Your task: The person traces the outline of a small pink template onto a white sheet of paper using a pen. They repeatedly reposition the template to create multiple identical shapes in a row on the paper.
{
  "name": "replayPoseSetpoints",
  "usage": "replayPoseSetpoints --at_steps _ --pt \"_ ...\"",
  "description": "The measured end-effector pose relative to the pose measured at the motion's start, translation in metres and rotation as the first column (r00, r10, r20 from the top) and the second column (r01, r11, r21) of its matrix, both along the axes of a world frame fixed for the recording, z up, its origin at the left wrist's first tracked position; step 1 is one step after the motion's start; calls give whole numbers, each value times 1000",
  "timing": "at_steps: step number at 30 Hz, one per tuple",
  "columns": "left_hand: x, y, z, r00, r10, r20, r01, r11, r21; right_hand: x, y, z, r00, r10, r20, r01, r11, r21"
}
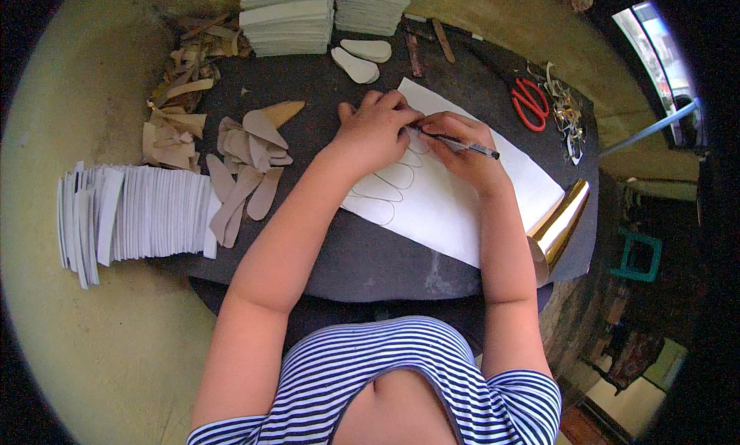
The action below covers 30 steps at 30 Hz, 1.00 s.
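Observation:
A white sheet [455, 202] lies slantwise on the dark table, with several insole-shaped outlines [397, 175] drawn in a row along its left part. My right hand [469, 148] is closed around a pen [472, 146], its tip end close to the sheet's upper part beside my left fingers. My left hand [374, 133] presses on the sheet's upper left with bent fingers drawn together. Whatever lies under those fingertips is mostly hidden. Just beyond my left hand, two white insole-shaped pieces [365, 50] rest on the table.
Red-handled scissors [530, 104] and gold scraps [566, 114] lie at the right, above a gold roll [563, 221]. Beige insole pieces [250, 148], brown scraps [185, 83] and a row of white pieces [146, 214] are at left. White stacks [287, 17] stand at the back.

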State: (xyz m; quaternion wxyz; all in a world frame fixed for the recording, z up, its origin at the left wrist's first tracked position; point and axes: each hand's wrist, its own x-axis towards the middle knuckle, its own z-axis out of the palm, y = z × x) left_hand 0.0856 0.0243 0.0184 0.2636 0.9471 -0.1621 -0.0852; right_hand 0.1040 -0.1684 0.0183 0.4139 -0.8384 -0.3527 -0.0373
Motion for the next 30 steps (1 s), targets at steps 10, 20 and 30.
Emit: replayPoseSetpoints --at_steps 10,20,30 --pt "0 2 0 1000 9 1 -9 1000 -23 2 -1 -2 999 26 39 -26 1000 1" --pt "1 5 -4 999 41 -9 -42 990 -137 2 0 -1 994 29 104 -24 999 -48" --pt "2 6 -1 999 37 -19 -39 995 -95 3 -2 -4 996 59 69 -51 993 -110"
